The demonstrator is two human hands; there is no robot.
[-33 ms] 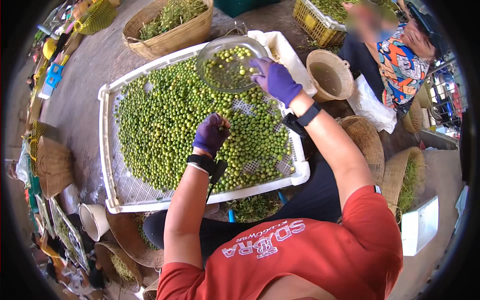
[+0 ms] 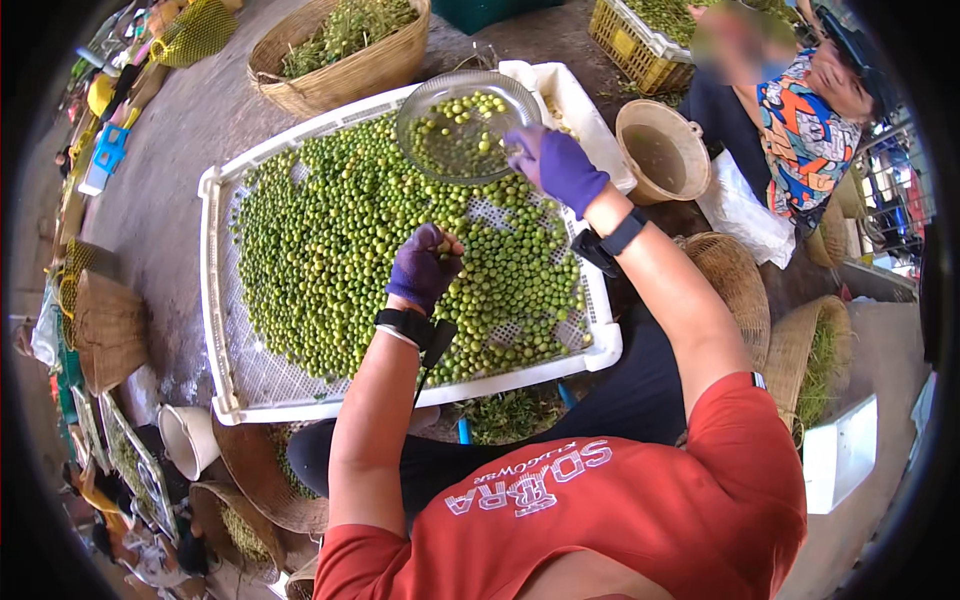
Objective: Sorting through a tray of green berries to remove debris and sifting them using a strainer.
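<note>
On a grey concrete floor ringed by woven baskets (image 2: 340, 55), a white slotted tray (image 2: 225, 330) held a heap of small green fruits (image 2: 330, 250). The left hand (image 2: 424, 268), purple-gloved, was curled shut on fruits over the heap. The right hand (image 2: 558, 167) pinched the rim of a clear bowl (image 2: 465, 125) holding a few fruits at the tray's far edge.

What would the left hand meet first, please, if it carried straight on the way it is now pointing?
Most likely the green fruits heaped in the white tray: the left hand points up-picture and downward, just over them. Its height above them is unclear.
</note>
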